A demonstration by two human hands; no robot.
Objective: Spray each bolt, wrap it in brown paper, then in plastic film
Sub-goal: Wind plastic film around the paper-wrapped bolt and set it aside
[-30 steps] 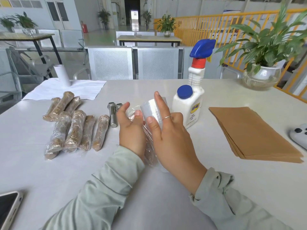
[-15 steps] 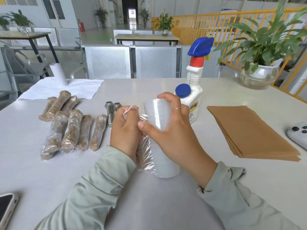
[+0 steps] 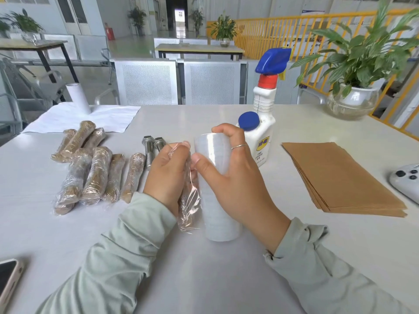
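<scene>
From where I watch, the white counter (image 3: 294,123) carries everything, and going down in size I first see the stack of brown paper (image 3: 340,177) at the right: light, limp sheets that I judge best lifted one at a time by a corner. The spray bottle (image 3: 264,123) stands behind the hands, rigid plastic, probably weighty if full; its neck is the sensible hold. The roll of plastic film (image 3: 215,189) stands upright on the counter, and my right hand (image 3: 235,180) has its grip clamped round the roll's upper part, thumb in front and fingers over the top. The film is thin, clingy and quick to tear or bunch, so I would keep it taut. Just beside the roll, my left hand (image 3: 167,175) has its grip clamped on the bolt being wrapped (image 3: 189,207), already in paper with film round it; I judge it heavy, stiff and slippery under film, best held mid-length. The finished bundles (image 3: 90,168) lie at the left, and two bare bolts (image 3: 150,148) lie near them. The left hand hides most of the held bolt, I cannot make out the film's loose edge, and a phone (image 3: 9,282) and a white controller (image 3: 405,180) are cut off at the frame edges.
</scene>
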